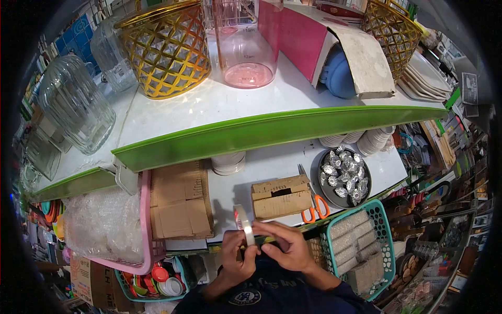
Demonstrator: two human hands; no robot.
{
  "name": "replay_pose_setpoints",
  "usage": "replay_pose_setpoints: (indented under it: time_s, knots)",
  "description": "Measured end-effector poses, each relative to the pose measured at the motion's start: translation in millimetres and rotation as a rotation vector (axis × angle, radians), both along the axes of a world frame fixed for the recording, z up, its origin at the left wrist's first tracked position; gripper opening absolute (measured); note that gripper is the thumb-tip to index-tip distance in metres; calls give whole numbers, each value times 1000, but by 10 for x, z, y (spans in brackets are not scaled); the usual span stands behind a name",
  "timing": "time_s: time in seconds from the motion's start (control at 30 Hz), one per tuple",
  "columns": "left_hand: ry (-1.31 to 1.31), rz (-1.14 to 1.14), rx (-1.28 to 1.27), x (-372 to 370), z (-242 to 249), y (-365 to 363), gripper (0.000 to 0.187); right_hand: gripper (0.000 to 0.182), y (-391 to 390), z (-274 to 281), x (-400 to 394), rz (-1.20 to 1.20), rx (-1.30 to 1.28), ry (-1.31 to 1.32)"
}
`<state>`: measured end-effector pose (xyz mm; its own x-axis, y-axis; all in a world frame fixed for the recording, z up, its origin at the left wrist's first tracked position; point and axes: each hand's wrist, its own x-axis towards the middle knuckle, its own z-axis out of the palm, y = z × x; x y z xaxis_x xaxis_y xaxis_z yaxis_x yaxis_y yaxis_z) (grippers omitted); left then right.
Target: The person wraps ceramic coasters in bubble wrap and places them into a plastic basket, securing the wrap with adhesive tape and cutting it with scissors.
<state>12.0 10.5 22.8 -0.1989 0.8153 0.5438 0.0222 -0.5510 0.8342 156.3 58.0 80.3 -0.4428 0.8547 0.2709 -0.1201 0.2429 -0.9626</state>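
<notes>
A narrow roll of clear tape (243, 224) is held on edge in front of my chest. My left hand (238, 257) is closed around its lower part, with the thumb against the side. From the right, my right hand (286, 245) reaches the roll with bent fingers; the fingertips meet its rim and the thumb sits lower. Just beyond the hands, a small cardboard box (281, 199) with a torn opening lies on the white shelf. Beside that box are orange-handled scissors (316, 208), with the blades partly behind it.
A dark round pan (345, 178) holds several foil-like silver pieces. A teal basket (386, 246) contains wrapped bundles at right. At left stand a flattened cardboard carton (180, 201) and a pink basket (146, 230) with bubble wrap. A green shelf edge (272, 131) crosses above.
</notes>
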Motion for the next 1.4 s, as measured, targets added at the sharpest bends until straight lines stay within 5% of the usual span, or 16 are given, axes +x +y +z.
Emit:
replay_pose_setpoints:
  time_s: [0.03,0.33,0.4,0.47,0.63,0.83,1.4]
  knots:
    - [103,46,74,-10,-22,7,53,37,-26,-17,-40,101,-225,221]
    - [93,6,29,-97,-57,-69,48,35,47,-84,0,111,-86,63]
    - [489,32,9,-162,-2,-86,55,35,52,-91,15,104,-90,34]
    - [414,44,11,-137,-12,-73,51,34,55,-60,-4,96,-91,6]
    - [319,52,-53,-184,130,-36,44,33,39,235,-47,-208,139,-243]
    - [537,127,55,-255,422,28,42,24,134,221,16,-257,544,-456]
    - [756,155,94,-309,480,28,38,13,148,348,27,-187,725,-596]
